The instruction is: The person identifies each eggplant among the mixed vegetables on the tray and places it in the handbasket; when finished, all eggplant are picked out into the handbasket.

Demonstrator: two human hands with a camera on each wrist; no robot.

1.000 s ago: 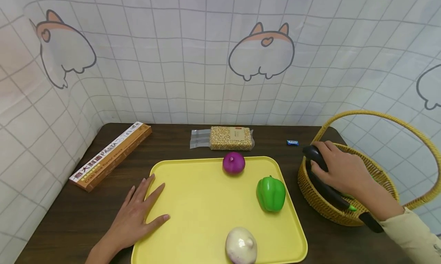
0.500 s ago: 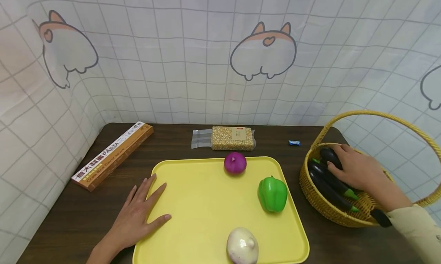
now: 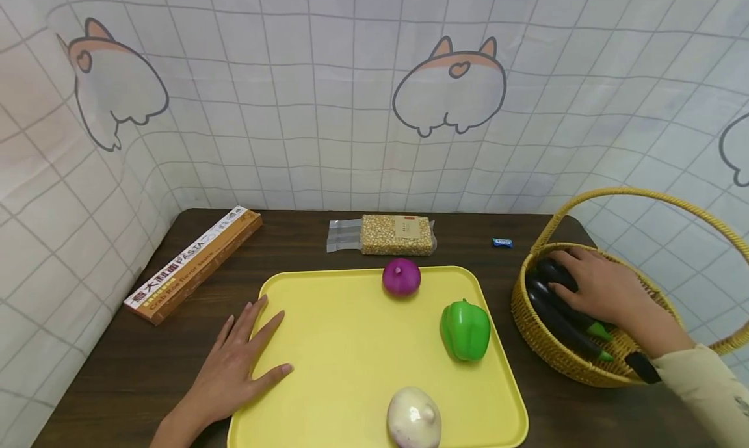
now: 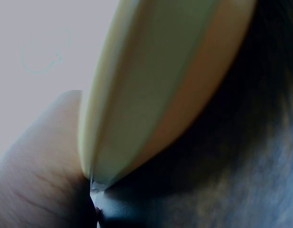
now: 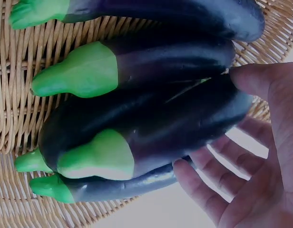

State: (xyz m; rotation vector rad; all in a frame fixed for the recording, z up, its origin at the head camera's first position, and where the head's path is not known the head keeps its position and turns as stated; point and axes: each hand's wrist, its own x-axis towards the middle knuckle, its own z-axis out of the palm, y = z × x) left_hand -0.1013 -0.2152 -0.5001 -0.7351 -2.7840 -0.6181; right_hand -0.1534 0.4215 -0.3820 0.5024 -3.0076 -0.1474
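My left hand (image 3: 231,363) rests with spread, straight fingers over the left rim of a yellow tray (image 3: 328,344); the tray's edge (image 4: 141,85) fills much of the left wrist view. Inside a woven basket (image 3: 541,337) at the right, my right hand (image 3: 605,289) holds the rounded end of a dark purple eggplant (image 5: 184,123), thumb on one side and fingers along the other. That eggplant lies on and beside several others, with green stem ends pointing away from the palm. Part of it is hidden under the hand in the head view.
On the tray are a purple onion (image 3: 401,277), a green bell pepper (image 3: 465,331) and a whitish round vegetable (image 3: 414,417). Behind it lie a pack of corn kernels (image 3: 394,235) and a small blue wrapper (image 3: 502,242). A pasta box (image 3: 196,266) lies left. The basket's handle (image 3: 661,197) arches up.
My right hand has brought the eggplant from over the basket's left rim down into the basket and slightly right. The left hand stays on the tray. The view has shifted slightly.
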